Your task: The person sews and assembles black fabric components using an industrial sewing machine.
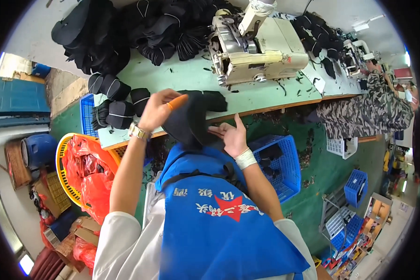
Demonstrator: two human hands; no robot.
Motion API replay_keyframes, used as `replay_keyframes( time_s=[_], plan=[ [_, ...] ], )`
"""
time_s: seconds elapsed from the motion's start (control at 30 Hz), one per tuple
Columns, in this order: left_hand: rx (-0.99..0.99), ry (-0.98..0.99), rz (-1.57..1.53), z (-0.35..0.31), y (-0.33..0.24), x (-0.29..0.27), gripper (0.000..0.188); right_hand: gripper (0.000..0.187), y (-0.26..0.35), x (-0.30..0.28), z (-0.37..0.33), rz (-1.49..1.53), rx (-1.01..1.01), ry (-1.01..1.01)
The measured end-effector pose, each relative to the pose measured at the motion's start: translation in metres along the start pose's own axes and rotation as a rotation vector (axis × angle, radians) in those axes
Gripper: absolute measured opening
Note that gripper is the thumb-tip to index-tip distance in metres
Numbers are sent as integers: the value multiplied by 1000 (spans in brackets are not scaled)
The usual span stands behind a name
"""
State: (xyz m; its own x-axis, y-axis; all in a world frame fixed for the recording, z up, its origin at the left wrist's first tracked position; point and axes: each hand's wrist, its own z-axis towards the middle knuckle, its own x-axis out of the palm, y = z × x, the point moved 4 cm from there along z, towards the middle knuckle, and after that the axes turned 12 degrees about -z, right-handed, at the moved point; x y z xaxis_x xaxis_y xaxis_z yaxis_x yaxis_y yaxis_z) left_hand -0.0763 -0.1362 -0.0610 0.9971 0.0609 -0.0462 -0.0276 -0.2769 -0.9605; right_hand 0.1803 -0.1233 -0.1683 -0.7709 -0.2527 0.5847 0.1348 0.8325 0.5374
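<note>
While your left hand point(159, 112), an orange finger cot point(178, 101) on one finger, grasps the curved black fabric piece point(185, 123) by its upper left side, your right hand point(233, 139) is unclenched near its right edge, thumb raised; whether its fingertips touch, I cannot tell. The piece is at the near edge of the green worktable point(186, 77), left of the industrial sewing machine point(266, 63).

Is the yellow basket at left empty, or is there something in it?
Not empty: red plastic fills the yellow basket and hangs over its rim. What lies beneath is hidden.
</note>
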Motion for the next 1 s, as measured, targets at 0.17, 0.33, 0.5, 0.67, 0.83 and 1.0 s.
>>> replay_keyframes(
  time_s=[0.17,0.33,0.5,0.67,0.83,1.0],
  plan=[
    [-96,102,514,55,62,-13,88,50,3,21,19,-824,-59,-316],
    [-160,390,694,82,90,6,70,45,-2,45,47,-127,155,-388],
    [77,396,701,60,24,21,49,36,15,51,35,-406,-254,-496],
    [1,562,155,29,-47,31,72,31,74,107,-36,-477,-718,-775],
    [-16,413,-181,26,-29,53,77,47,120,121,-63,-1146,-877,-1025],
    [188,379,-22,4,-64,90,34,17,112,119,-136,-1381,-1375,-1107]
  ],
)
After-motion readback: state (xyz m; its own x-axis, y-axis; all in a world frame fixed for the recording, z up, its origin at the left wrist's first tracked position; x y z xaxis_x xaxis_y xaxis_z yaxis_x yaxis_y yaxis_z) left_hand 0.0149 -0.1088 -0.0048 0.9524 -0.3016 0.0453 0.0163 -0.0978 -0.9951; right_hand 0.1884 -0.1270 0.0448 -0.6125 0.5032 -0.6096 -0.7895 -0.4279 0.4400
